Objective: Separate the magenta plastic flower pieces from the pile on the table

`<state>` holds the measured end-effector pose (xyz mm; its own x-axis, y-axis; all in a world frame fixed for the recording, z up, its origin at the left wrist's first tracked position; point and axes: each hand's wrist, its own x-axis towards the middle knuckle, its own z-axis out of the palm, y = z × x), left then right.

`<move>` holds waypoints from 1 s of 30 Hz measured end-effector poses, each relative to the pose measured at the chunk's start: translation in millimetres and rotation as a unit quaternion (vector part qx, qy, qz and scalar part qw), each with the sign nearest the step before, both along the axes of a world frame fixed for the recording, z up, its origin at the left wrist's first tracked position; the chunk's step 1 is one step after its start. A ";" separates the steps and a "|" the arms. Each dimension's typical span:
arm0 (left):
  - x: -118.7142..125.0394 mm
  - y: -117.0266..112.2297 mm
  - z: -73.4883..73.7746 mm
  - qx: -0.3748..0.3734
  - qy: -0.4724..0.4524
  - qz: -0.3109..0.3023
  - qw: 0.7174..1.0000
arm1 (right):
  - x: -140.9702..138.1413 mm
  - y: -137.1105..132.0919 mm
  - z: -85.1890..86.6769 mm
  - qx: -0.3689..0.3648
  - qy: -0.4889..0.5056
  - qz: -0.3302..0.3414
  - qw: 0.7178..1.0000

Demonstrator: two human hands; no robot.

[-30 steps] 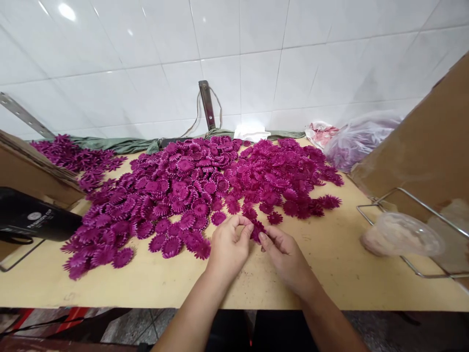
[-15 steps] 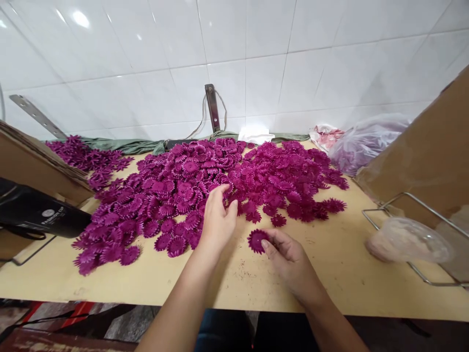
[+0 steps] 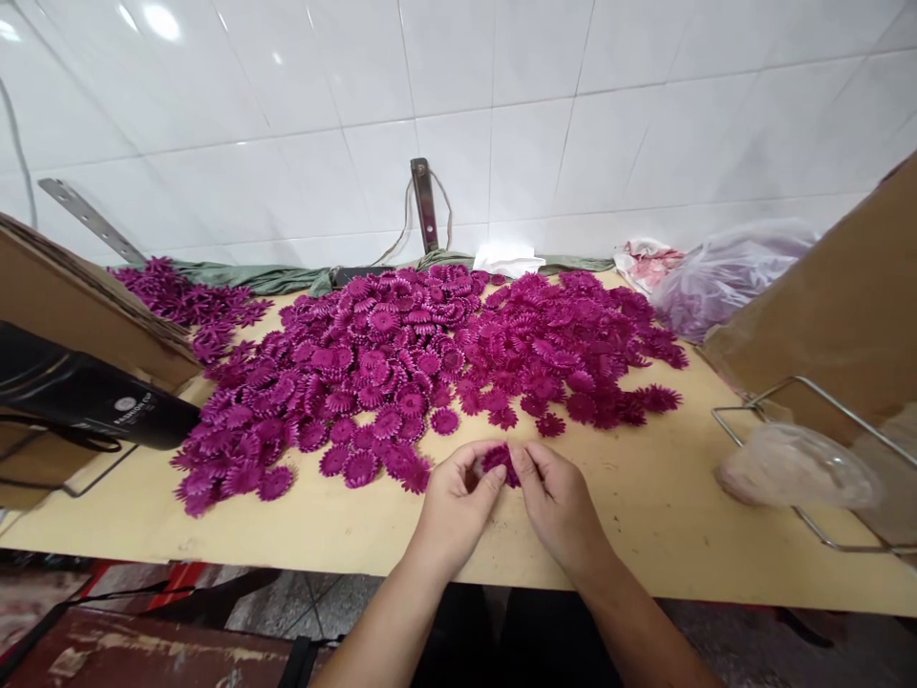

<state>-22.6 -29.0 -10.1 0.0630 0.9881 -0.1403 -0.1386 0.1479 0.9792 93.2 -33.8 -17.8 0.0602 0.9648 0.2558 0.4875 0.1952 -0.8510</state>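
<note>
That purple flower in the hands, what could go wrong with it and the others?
The purple flower might get bent or torn petals, since the left hand and right hand both pinch it. The left hand might also brush the loose flowers lying close beside it and scatter them.

Black bottle (image 3: 93,390) beside cardboard (image 3: 86,304) at left. White tissue (image 3: 508,259) near the tiled wall (image 3: 530,143). See-through container (image 3: 806,466) at right.
</note>
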 end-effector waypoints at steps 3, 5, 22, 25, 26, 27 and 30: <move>-5.3 4.4 0.2 -0.013 -0.011 0.035 0.999 | 5.9 -0.6 2.4 0.010 -0.009 -0.014 1.000; -7.4 5.2 1.2 -0.012 -0.014 0.055 0.998 | 10.2 -1.3 4.0 0.019 -0.001 -0.027 0.999; -9.5 14.6 -9.4 0.012 0.093 -0.019 0.995 | 0.3 -7.5 15.7 0.051 -0.042 0.134 0.989; -8.3 18.0 -6.4 0.013 0.071 -0.023 0.997 | -2.7 -7.0 15.0 0.086 -0.055 0.106 0.989; -8.0 18.0 -5.4 0.013 0.060 -0.027 0.998 | -3.7 -6.9 14.7 0.109 -0.062 0.092 0.988; -7.8 17.3 -4.4 0.013 0.049 -0.033 0.998 | -4.6 -6.7 14.3 0.133 -0.071 0.076 0.986; -7.6 11.5 -1.2 0.002 0.006 -0.039 0.999 | -4.8 -5.2 13.0 0.187 -0.085 0.040 0.978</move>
<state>-30.1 -17.5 -11.2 0.1385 0.9808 -0.1375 -0.1142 0.1537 0.9815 88.4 -39.0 -4.8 -0.0848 0.8013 0.5922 0.5863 0.5207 -0.6206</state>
